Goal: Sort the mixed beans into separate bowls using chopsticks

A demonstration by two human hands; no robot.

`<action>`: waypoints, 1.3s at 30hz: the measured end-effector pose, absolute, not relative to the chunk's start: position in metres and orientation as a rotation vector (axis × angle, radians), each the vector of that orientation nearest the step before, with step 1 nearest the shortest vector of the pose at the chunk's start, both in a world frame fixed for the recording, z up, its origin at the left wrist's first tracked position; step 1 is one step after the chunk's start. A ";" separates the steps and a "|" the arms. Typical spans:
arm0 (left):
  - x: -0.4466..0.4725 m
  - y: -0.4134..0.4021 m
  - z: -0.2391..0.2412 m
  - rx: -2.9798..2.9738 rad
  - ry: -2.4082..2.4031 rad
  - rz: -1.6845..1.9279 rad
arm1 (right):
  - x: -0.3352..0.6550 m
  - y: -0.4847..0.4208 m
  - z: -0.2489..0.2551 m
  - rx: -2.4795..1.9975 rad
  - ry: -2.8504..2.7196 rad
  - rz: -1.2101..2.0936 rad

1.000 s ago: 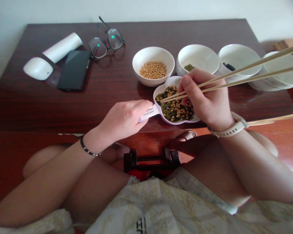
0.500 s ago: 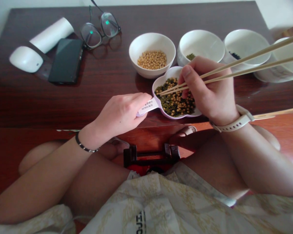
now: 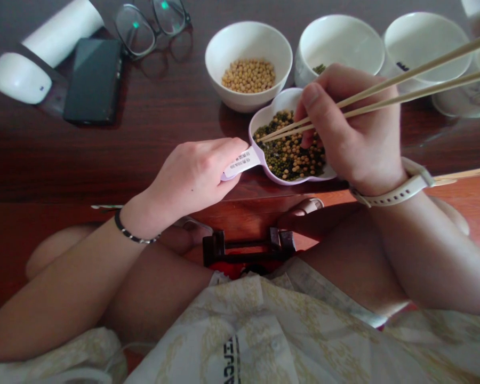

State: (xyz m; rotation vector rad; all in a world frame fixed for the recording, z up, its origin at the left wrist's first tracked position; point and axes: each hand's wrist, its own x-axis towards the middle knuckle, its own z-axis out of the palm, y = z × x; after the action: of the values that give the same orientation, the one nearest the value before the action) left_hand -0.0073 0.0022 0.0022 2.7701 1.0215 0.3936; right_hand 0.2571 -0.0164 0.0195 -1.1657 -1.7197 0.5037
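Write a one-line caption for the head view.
Right hand holds chopsticks over a dish of mixed beans, left hand gripping its handle, beside a bowl of yellow beans.

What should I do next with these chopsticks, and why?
Probably pinch one yellow soybean from the mixed beans with the chopsticks and drop it into the white bowl of soybeans. The chopstick tips already sit over the mix in the lilac dish, and that bowl stands just behind it.
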 end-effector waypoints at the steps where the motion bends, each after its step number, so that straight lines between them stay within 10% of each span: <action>1: -0.007 0.002 0.003 2.778 1.026 0.383 | 0.257 -0.017 0.020 -1.173 -1.723 0.504; 39: -0.010 0.001 -0.001 2.832 0.952 0.447 | 0.263 -0.021 0.017 -1.247 -1.808 0.510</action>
State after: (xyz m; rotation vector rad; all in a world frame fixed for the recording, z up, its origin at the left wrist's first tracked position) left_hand -0.0096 0.0009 -0.0008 2.8319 0.9518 0.4471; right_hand 0.2627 -0.0215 0.0174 -1.2473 -1.8077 0.5102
